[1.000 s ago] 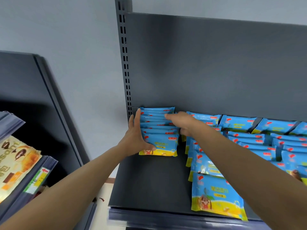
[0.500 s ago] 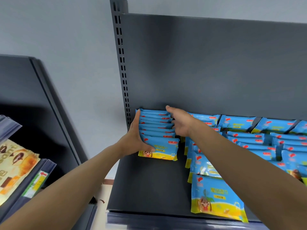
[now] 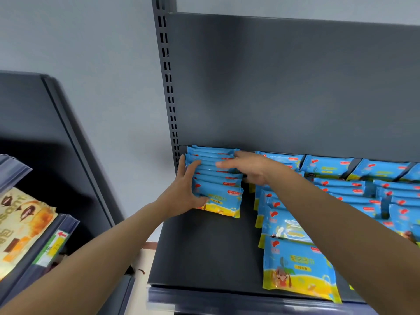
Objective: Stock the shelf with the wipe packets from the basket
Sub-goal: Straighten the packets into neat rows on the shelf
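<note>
A row of blue and yellow wipe packets [image 3: 218, 178] stands overlapped at the back left of the dark grey shelf [image 3: 204, 251]. My left hand [image 3: 184, 189] presses flat against the row's left side, with its thumb on the front packet. My right hand [image 3: 247, 167] lies with straight fingers across the tops of the packets in that row. More rows of the same packets [image 3: 295, 264] fill the shelf to the right, partly hidden by my right forearm. The basket is out of sight.
The shelf's slotted upright [image 3: 168, 87] and dark back panel [image 3: 295, 87] rise behind the packets. A lower shelf on the left holds a snack bag [image 3: 20, 223] behind a price rail [image 3: 52, 248]. Bare shelf surface lies in front of the left row.
My right hand has slid leftward across the tops of the left row, from its right end toward the middle. My left hand stays against the row's left side.
</note>
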The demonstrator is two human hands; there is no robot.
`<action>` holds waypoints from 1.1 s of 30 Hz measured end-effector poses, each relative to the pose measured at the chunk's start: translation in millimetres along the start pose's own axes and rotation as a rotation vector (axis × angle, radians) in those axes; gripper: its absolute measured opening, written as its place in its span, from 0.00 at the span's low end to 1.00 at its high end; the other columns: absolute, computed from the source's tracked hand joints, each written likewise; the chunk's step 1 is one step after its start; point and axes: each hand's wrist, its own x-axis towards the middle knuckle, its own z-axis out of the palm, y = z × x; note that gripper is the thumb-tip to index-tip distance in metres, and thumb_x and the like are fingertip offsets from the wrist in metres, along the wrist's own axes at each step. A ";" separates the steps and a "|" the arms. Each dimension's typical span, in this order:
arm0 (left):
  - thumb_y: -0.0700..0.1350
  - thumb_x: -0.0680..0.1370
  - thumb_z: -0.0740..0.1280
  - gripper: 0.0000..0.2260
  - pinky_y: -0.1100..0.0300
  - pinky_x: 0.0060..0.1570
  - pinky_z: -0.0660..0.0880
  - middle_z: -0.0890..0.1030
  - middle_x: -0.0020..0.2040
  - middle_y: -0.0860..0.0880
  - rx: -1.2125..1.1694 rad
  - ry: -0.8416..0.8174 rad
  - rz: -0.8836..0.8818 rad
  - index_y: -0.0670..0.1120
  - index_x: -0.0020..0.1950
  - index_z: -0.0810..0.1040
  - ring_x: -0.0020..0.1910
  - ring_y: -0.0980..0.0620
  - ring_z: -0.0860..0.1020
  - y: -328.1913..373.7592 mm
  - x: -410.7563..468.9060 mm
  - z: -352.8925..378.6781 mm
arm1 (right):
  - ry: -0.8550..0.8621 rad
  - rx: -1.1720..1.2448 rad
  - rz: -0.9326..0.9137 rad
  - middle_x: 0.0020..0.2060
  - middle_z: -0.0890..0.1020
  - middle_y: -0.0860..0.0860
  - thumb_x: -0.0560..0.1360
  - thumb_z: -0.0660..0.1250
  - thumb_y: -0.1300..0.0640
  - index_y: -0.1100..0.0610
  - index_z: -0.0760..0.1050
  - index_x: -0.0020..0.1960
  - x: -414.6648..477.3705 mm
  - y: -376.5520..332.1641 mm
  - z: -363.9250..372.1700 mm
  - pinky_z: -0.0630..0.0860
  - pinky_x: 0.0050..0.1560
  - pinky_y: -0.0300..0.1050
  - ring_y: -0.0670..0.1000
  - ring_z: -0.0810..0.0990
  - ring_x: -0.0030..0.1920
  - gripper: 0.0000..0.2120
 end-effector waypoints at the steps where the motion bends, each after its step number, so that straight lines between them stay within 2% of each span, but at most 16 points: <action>1: 0.49 0.68 0.75 0.43 0.57 0.69 0.65 0.35 0.74 0.57 0.026 0.006 -0.002 0.57 0.73 0.50 0.71 0.53 0.59 0.5 -1.2 -0.3 | -0.032 -0.119 0.023 0.66 0.73 0.50 0.67 0.76 0.53 0.54 0.62 0.71 -4.3 -0.2 -1.9 0.65 0.70 0.53 0.52 0.71 0.66 0.38; 3: 0.49 0.68 0.75 0.42 0.55 0.69 0.66 0.35 0.74 0.58 0.036 0.007 -0.027 0.57 0.73 0.50 0.72 0.51 0.59 2.3 -2.3 -0.9 | -0.077 -0.330 0.087 0.74 0.60 0.51 0.64 0.79 0.55 0.50 0.44 0.77 -12.8 -1.1 -4.5 0.64 0.70 0.52 0.54 0.64 0.71 0.55; 4: 0.48 0.68 0.75 0.44 0.56 0.69 0.65 0.35 0.74 0.57 0.034 0.002 -0.039 0.58 0.73 0.49 0.72 0.51 0.59 2.8 -2.6 -0.9 | -0.081 -0.408 0.108 0.76 0.56 0.52 0.64 0.78 0.56 0.49 0.38 0.76 -17.3 -1.2 -2.9 0.67 0.69 0.51 0.55 0.63 0.72 0.58; 6: 0.47 0.67 0.76 0.49 0.56 0.69 0.64 0.36 0.75 0.57 0.004 -0.010 -0.058 0.59 0.74 0.43 0.72 0.54 0.56 2.3 -3.8 0.2 | -0.051 -0.475 0.133 0.74 0.58 0.56 0.67 0.76 0.61 0.50 0.36 0.76 -23.9 0.5 4.6 0.75 0.62 0.51 0.58 0.71 0.66 0.56; 8: 0.44 0.65 0.78 0.53 0.55 0.67 0.65 0.42 0.75 0.57 -0.070 -0.019 -0.060 0.62 0.73 0.40 0.71 0.57 0.56 1.6 -6.4 1.7 | 0.016 -0.437 0.119 0.70 0.65 0.58 0.69 0.73 0.66 0.52 0.39 0.76 -25.1 4.4 15.3 0.78 0.57 0.53 0.59 0.76 0.60 0.52; 11: 0.39 0.65 0.77 0.53 0.57 0.63 0.72 0.54 0.72 0.58 -0.188 0.021 -0.028 0.70 0.69 0.41 0.68 0.57 0.64 0.0 -10.5 3.1 | 0.060 -0.310 0.078 0.66 0.69 0.58 0.70 0.70 0.70 0.54 0.48 0.74 -23.7 5.7 24.0 0.78 0.57 0.56 0.60 0.76 0.60 0.43; 14: 0.39 0.66 0.76 0.52 0.71 0.55 0.72 0.58 0.68 0.60 -0.183 0.097 -0.002 0.76 0.64 0.42 0.63 0.65 0.66 -3.6 -12.8 6.8 | 0.045 -0.180 0.043 0.62 0.73 0.57 0.69 0.69 0.73 0.56 0.62 0.66 -25.6 7.6 20.9 0.77 0.57 0.56 0.59 0.76 0.60 0.31; 16: 0.40 0.66 0.76 0.50 0.80 0.48 0.69 0.58 0.63 0.64 -0.134 0.149 0.017 0.74 0.66 0.44 0.58 0.73 0.66 -5.1 -14.0 11.2 | 0.037 -0.103 0.023 0.58 0.77 0.55 0.68 0.69 0.75 0.54 0.68 0.56 -28.3 9.8 18.6 0.77 0.58 0.55 0.57 0.77 0.60 0.24; 17: 0.41 0.67 0.76 0.49 0.80 0.48 0.68 0.58 0.63 0.63 -0.104 0.162 0.014 0.71 0.68 0.45 0.57 0.72 0.67 -4.5 -13.9 12.7 | 0.044 -0.075 0.017 0.56 0.78 0.54 0.69 0.69 0.75 0.54 0.69 0.53 -29.4 10.8 18.0 0.77 0.58 0.55 0.57 0.77 0.59 0.22; 19: 0.42 0.67 0.76 0.46 0.73 0.53 0.70 0.57 0.66 0.59 -0.047 0.166 -0.013 0.63 0.72 0.47 0.57 0.64 0.69 -2.2 -12.9 13.2 | 0.071 -0.069 0.009 0.57 0.77 0.55 0.69 0.69 0.74 0.56 0.68 0.57 -30.6 11.8 18.5 0.77 0.59 0.55 0.57 0.77 0.60 0.23; 21: 0.42 0.67 0.76 0.45 0.64 0.57 0.71 0.55 0.69 0.56 -0.003 0.152 -0.040 0.59 0.72 0.49 0.60 0.57 0.67 0.6 -11.7 10.4 | 0.115 -0.175 -0.013 0.60 0.75 0.56 0.68 0.71 0.71 0.58 0.62 0.67 -32.8 11.3 19.6 0.75 0.61 0.54 0.57 0.76 0.60 0.32; 23: 0.44 0.66 0.77 0.47 0.61 0.60 0.70 0.54 0.69 0.56 0.003 0.117 -0.058 0.57 0.73 0.48 0.62 0.55 0.65 3.5 -12.0 6.7 | 0.169 -0.359 -0.046 0.62 0.73 0.55 0.68 0.74 0.65 0.58 0.56 0.72 -37.0 10.4 17.8 0.74 0.61 0.50 0.55 0.74 0.58 0.40; 26: 0.45 0.65 0.78 0.50 0.61 0.61 0.68 0.53 0.69 0.56 -0.005 0.084 -0.056 0.56 0.74 0.45 0.62 0.57 0.63 6.7 -15.0 4.7 | 0.189 -0.514 -0.094 0.63 0.73 0.54 0.68 0.75 0.60 0.57 0.56 0.73 -45.1 8.3 11.1 0.71 0.52 0.44 0.52 0.72 0.52 0.40; 29: 0.45 0.65 0.78 0.50 0.62 0.61 0.67 0.53 0.71 0.55 0.026 0.108 -0.052 0.55 0.74 0.45 0.63 0.56 0.63 8.9 -19.1 4.5 | 0.222 -0.568 -0.147 0.66 0.71 0.54 0.69 0.74 0.60 0.58 0.60 0.72 -50.3 7.9 0.6 0.67 0.53 0.42 0.53 0.72 0.59 0.37; 33: 0.47 0.64 0.78 0.50 0.52 0.68 0.63 0.51 0.73 0.51 0.192 0.169 -0.049 0.52 0.75 0.47 0.70 0.48 0.59 16.8 -26.4 1.0 | 0.297 -0.652 -0.165 0.70 0.66 0.56 0.70 0.73 0.57 0.59 0.55 0.74 -57.3 9.0 -18.5 0.67 0.57 0.43 0.56 0.68 0.67 0.39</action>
